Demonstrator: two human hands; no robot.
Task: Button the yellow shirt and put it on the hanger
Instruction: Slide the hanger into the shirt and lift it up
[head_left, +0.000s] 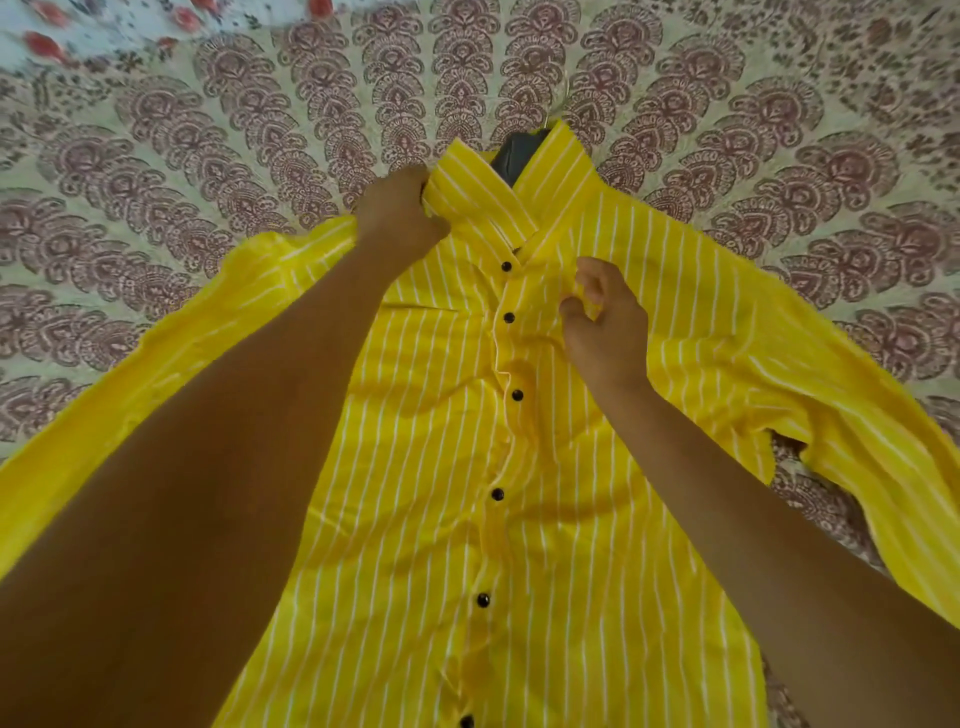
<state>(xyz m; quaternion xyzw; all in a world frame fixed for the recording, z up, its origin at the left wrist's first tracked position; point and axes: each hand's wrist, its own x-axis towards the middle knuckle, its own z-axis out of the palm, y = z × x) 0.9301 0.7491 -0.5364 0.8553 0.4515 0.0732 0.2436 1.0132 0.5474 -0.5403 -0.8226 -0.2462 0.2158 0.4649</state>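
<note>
- The yellow shirt (519, 519) lies face up on the patterned bedspread (208, 156), collar (467, 192) at the far end, sleeves spread left and right.
- Left hand (397, 218): fingers curled, gripping the left side of the collar.
- Right hand (602, 322): pinching a fold of front fabric just right of the placket, near the second button.
- Black buttons (517, 395) appear fastened down the front.
- Risk: the placket is puckered between the upper buttons. A sideways pull by the right hand could likely strain or pop one.
- Risk: the dark hanger (517, 153) shows only at the neck opening. Uneven tugging on the collar could tilt it off one shoulder. How it sits inside cannot be told.
- Risk: lifting by the fabric rather than the hook could let the shirt slide off.
- Containers: none in view. Only the shirt encloses anything, namely the hanger.
</note>
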